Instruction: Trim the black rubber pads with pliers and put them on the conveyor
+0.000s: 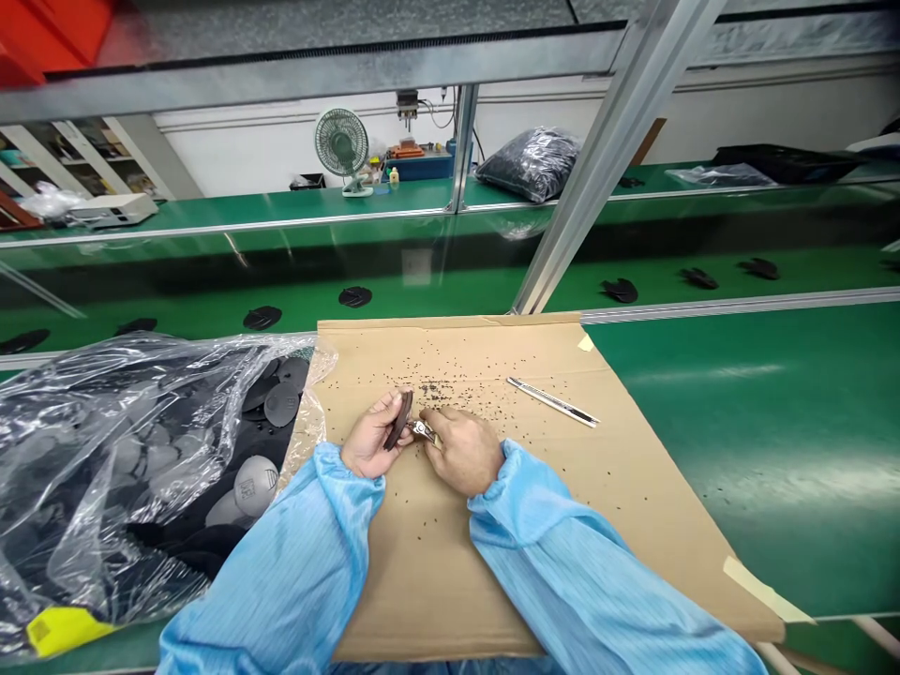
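Above the cardboard sheet (pixel 436 600), my left hand (pixel 371 439) grips a dark disc-like part (pixel 398 421), seen nearly edge-on. My right hand (pixel 464 450) is closed around small metal cutters (pixel 422 429), whose head is against or very near the dark part's lower right edge. The cutters' handles are mostly hidden by my fingers. Many tiny dark bits (pixel 437 390) lie scattered on the cardboard, thickest just beyond my hands. To the right of them rests a slim utility knife (pixel 553 401).
At the left, a clear plastic bag (pixel 175 375) holds many dark round parts (pixel 282 404). Beyond the cardboard, a green belt carries spaced dark parts (pixel 262 318). A metal post (pixel 597 159) slants up behind the cardboard. A small fan (pixel 341 142) stands farther back.
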